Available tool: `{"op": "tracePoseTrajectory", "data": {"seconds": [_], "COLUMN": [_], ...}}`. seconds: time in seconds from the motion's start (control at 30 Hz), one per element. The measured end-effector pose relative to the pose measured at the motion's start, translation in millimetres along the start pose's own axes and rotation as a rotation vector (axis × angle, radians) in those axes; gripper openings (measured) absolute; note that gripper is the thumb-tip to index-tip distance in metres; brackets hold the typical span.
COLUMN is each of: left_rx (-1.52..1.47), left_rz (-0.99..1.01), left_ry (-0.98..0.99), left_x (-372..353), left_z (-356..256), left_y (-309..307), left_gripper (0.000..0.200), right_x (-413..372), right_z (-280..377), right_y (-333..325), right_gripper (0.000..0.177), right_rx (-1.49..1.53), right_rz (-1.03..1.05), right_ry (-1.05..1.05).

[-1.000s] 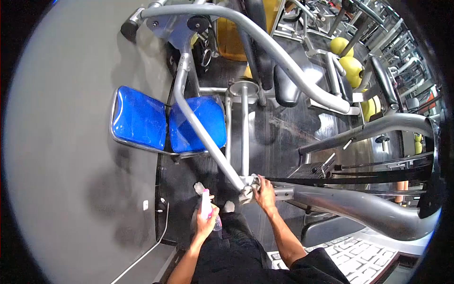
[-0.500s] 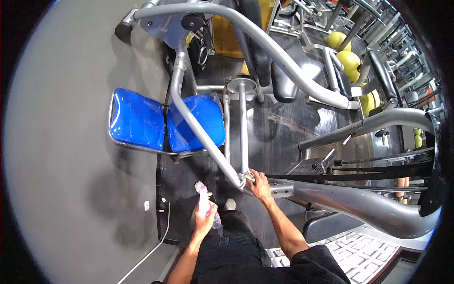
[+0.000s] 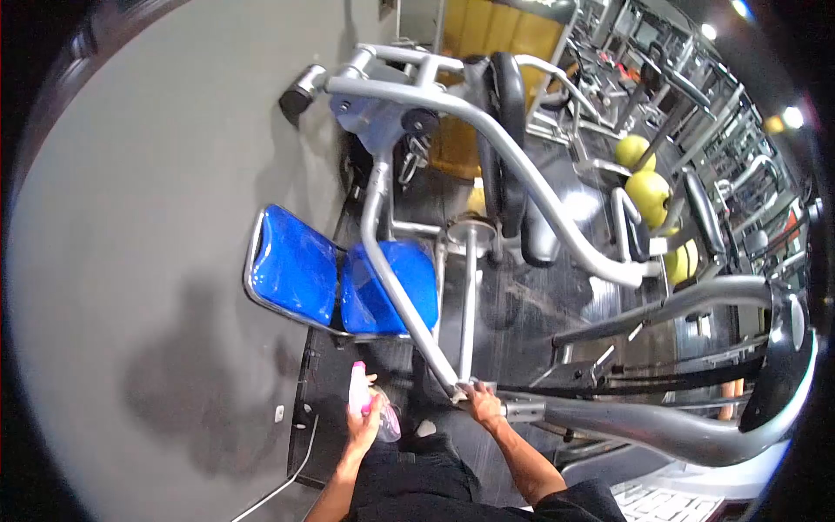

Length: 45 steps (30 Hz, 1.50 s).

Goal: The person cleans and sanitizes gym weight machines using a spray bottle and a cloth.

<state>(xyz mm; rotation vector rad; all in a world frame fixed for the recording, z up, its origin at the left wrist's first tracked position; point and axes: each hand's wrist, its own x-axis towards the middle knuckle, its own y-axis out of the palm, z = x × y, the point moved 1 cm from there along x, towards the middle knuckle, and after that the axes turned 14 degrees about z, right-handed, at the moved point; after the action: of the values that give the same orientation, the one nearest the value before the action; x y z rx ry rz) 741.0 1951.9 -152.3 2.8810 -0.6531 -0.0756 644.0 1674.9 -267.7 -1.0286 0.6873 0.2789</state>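
Observation:
My left hand [image 3: 365, 424] is closed around a spray bottle [image 3: 390, 421] with a pink and white head [image 3: 358, 389] and a clear body. It hangs in front of my legs, beside the wall. My right hand [image 3: 484, 406] is closed at the lower joint of a silver gym machine [image 3: 409, 313], where a curved tube meets a thinner bar [image 3: 470, 304]. A small pale piece, cloth-like but mostly hidden, shows by its fingertips [image 3: 459, 394].
A blue folding chair [image 3: 391, 291] stands against the grey wall [image 3: 156, 261], behind the curved tube. A thick silver beam [image 3: 644, 431] runs off to the right. Yellow balls [image 3: 648, 197] and more machines fill the far right. A white cable [image 3: 306, 452] trails along the wall's base.
My view has tilted up, so the machine and chair sit lower in the picture. My left hand keeps the spray bottle, and my right hand stays at the joint.

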Motion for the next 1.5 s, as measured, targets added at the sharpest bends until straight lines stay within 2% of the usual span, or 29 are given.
{"op": "tracePoseTrajectory", "data": {"seconds": [0.07, 0.17, 0.27, 0.3, 0.37, 0.43, 0.5, 0.57, 0.63, 0.7, 0.73, 0.77, 0.83, 0.87, 0.9, 1.0, 1.03, 1.1, 1.17, 1.23, 1.3, 1.33, 1.43, 1.5], "left_rx": [-0.081, -0.024, -0.103, -0.143, -0.161, -0.136, -0.132, 0.053, 0.038, 0.035, 0.012, -0.143, -0.114, -0.148, -0.155, -0.145, -0.105, -0.125, -0.068, -0.008, 0.083, 0.166, 0.104, 0.251], "left_rz": [-0.039, -0.082, -0.106, -0.119, -0.134, -0.124, -0.105, 0.043, 0.069, 0.124, 0.11, 0.095, 0.048, 0.034, 0.022, 0.017, 0.007, 0.009, 0.008, 0.005, 0.06, 0.078, 0.055, 0.053], "left_ry": [-0.001, 0.021, 0.042, 0.037, 0.04, 0.062, 0.098, 0.115, 0.117, 0.097, 0.105, 0.023, 0.15, 0.141, 0.149, 0.189, 0.212, 0.193, 0.198, 0.204, 0.187, 0.228, 0.178, 0.215], "left_x": [5.8, 11.8, 24.0, 27.1, 33.9, 39.7, 42.7, 45.8, 51.3, 57.7, 64.3, 69.5, 91.7, 100.1, 108.3, 144.3, 157.8, 181.8, 205.4, 228.9, 251.2, 262.5, 285.1, 297.8], "left_z": [-14.8, -18.2, -41.9, -49.4, -62.3, -75.8, -81.1, -85.4, -85.5, -78.8, -71.8, -80.8, -66.2, -64.6, -64.2, -74.1, -77.7, -96.2, -98.5, -99.9, -101.0, -121.1, -133.6, -142.4], "left_y": [-14.1, -46.4, -67.6, -74.0, -87.4, -97.9, -111.9, -123.0, -125.9, -129.5, -128.8, -121.6, -116.2, -112.9, -109.6, -106.5, -107.7, -107.3, -112.0, -118.8, -126.0, -122.0, -118.7, -117.5], "left_gripper": [0.041, 0.04, 0.036, 0.036, 0.037, 0.037, 0.036, 0.036, 0.035, 0.035, 0.035, 0.035, 0.037, 0.038, 0.038, 0.042, 0.042, 0.037, 0.03, 0.024, 0.011, 0.008, 0.011, 0.016], "right_x": [2.0, 18.6, 29.7, 77.6, 11.3, 4.9, -30.6, -40.7, -27.6, -16.9, -1.4, -5.0, 16.5, 22.8, 50.3, 122.7, 117.4, 131.0, 142.1, 149.0, 165.0, 178.0, 216.5, 255.9], "right_z": [0.1, -11.8, -29.4, -89.8, -8.1, -1.9, 45.3, 66.8, 69.3, 79.7, 76.4, 103.2, 121.7, 129.5, 122.4, 108.6, 131.9, 151.5, 176.5, 203.8, 210.3, 212.3, 235.4, 255.7], "right_y": [-4.5, 0.0, 12.0, 68.6, -1.7, 7.9, -32.6, -42.3, -41.4, -55.0, -55.5, -79.7, -102.3, -117.6, -114.8, -123.9, -156.5, -204.1, -261.4, -324.2, -380.3, -406.4, -476.9, -511.5], "right_gripper": [0.057, 0.052, 0.042, 0.043, 0.045, 0.051, 0.052, 0.05, 0.047, 0.043, 0.037, 0.036, 0.036, 0.037, 0.037, 0.062, 0.066, 0.043, 0.042, 0.039, 0.049, 0.054, 0.062, 0.063], "right_rx": [-0.048, -0.027, -0.076, 0.049, 0.129, 0.228, 0.49, 0.718, 0.704, 0.937, 0.912, 1.06, 1.225, 1.178, 1.207, 1.247, 1.251, 1.224, 1.151, 1.081, 0.536, 0.44, 0.252, 0.183], "right_rz": [0.101, 0.125, 0.108, 0.244, 0.143, -0.1, -0.17, -0.327, -0.397, -0.308, -0.327, -0.331, -0.33, -0.296, -0.353, -0.522, -0.51, -0.539, -0.706, -0.867, -1.095, -1.16, -1.286, -1.253], "right_ry": [0.036, 0.035, 0.02, -0.056, -0.097, -0.043, 0.041, 0.103, 0.164, 0.07, 0.009, -0.071, -0.16, -0.093, -0.14, -0.137, -0.152, -0.191, -0.338, -0.598, -0.579, -0.563, -0.474, -0.543]}}
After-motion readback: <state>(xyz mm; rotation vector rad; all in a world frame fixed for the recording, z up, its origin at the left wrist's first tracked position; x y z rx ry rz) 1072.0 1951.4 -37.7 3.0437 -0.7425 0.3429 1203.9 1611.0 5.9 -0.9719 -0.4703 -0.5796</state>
